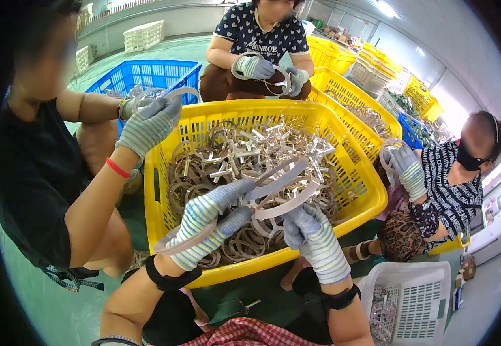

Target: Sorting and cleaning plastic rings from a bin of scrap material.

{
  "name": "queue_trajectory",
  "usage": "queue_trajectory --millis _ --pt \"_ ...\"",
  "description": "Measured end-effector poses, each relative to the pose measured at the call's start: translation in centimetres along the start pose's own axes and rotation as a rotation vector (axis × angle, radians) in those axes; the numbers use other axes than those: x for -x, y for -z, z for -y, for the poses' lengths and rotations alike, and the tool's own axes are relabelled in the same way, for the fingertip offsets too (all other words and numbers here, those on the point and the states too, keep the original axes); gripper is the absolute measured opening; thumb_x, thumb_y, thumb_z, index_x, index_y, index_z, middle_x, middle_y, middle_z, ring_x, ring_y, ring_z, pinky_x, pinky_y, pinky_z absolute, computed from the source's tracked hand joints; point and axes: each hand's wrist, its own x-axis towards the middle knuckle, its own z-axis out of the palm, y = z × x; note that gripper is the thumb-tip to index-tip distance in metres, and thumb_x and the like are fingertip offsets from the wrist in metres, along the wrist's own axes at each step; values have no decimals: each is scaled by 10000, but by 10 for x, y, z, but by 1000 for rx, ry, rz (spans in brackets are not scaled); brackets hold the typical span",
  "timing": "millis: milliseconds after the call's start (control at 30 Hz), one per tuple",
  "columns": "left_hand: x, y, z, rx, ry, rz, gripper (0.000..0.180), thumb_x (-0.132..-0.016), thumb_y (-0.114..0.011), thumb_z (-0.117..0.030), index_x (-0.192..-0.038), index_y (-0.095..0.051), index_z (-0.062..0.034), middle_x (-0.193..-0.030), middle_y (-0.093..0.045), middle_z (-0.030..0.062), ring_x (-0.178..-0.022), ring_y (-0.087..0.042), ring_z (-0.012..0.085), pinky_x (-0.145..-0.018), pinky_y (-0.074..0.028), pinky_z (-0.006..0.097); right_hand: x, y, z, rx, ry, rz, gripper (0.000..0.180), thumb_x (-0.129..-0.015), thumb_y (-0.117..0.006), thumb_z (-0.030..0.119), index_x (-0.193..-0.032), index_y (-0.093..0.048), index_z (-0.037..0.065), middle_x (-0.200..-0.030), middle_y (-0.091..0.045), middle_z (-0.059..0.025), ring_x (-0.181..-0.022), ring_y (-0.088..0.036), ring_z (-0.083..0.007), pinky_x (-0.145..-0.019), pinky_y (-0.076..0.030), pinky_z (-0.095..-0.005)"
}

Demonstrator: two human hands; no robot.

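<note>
Above the basket, my left hand [216,219], in a striped glove, is closed on a pale flat ring-shaped band [281,182] near its fingertips. Another pale ring [188,243] lies around the same hand, near the wrist. My right hand [316,239], gloved alike, pinches a second pale band [289,206] from below. The two bands meet or overlap between my hands; whether they are joined I cannot tell. Just beneath is a yellow basket [357,196], heaped with grey rings and silver T-shaped metal pieces [273,141].
Gloved co-workers holding similar rings sit at the left [152,124], far side [256,66] and right [409,173]. A blue basket [164,72] stands back left, another yellow basket [348,92] back right. A white basket [420,305] with metal pieces sits at the lower right.
</note>
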Motion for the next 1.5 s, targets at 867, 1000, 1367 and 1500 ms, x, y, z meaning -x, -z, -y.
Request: queue_trajectory --millis 867,1000,1367,1500 --pt "37 -29 19 -46 -302 800 384 -851 -614 -204 -1212 -568 -81 -1262 -543 135 -1169 -518 274 -1022 -388 432 0 -10 -38 349 122 240 580 -798 -632 485 -1150 -573 28 -995 -635 -101 -860 -606 -205 -736 -490 -310" --pt "30 -25 10 -212 -320 623 327 -841 -622 -294 -1058 -620 -49 -1067 -590 183 -883 -586 345 -760 -491 395 5 -12 -36 182 11 247 577 -802 -626 486 -1151 -574 29 -999 -637 -100 -881 -604 -207 -757 -488 -312" --pt "28 -24 4 -320 -472 464 231 -868 -551 -286 -863 -638 -72 -561 -532 99 -440 -529 278 -418 -403 379 3 20 -55 416 286 263 357 -877 -631 230 -1183 -571 56 -1022 -657 -73 -755 -640 -152 -755 -522 -311" --pt "31 -24 -4 -285 -437 458 174 -863 -545 -237 -868 -639 -90 -544 -527 91 -444 -532 281 -415 -399 382 19 12 -42 420 153 162 371 -934 -527 226 -1270 -511 72 -1159 -583 -79 -976 -593 -143 -822 -507 -300"
